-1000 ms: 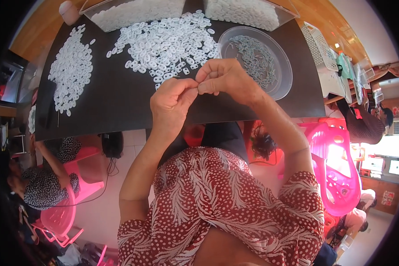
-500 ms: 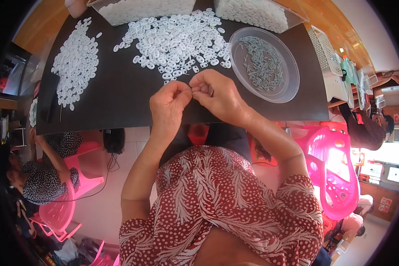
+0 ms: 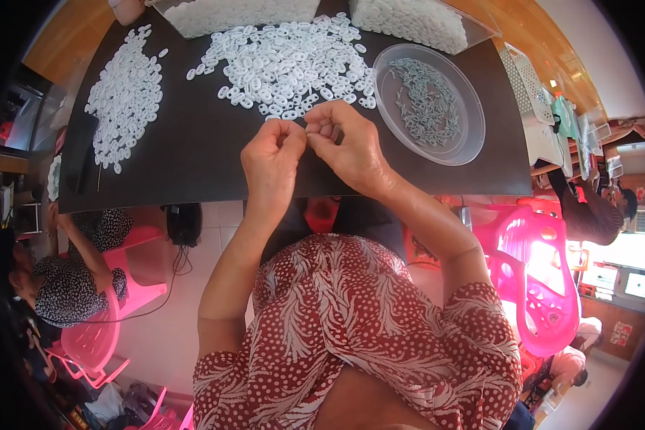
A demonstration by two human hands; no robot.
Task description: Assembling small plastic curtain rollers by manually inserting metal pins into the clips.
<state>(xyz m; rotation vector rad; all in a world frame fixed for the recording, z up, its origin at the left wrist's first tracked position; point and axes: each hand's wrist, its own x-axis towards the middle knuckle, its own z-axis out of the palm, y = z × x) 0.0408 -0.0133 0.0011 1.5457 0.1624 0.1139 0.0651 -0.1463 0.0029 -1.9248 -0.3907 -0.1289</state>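
My left hand (image 3: 274,154) and my right hand (image 3: 351,149) meet at the fingertips over the dark table, just in front of a pile of white plastic pieces (image 3: 294,61). These pieces are small ovals with holes. The left fingers are pinched together; whatever they hold is hidden behind them. My right thumb and curled fingers close in a pinch beside them, and anything inside is too small to make out. To the right of my right hand lies a round clear tray (image 3: 471,136) with many small grey screws (image 3: 426,100).
A second white pile (image 3: 125,97) spreads on the left of the dark table (image 3: 186,154). Two clear bins (image 3: 480,25) of white pieces stand at the back. A seated person (image 3: 64,287) is at lower left; a pink chair (image 3: 530,279) stands at right.
Both hands have shifted slightly up toward the white pile, still together. The right fingers have lifted and spread a little from the left ones.
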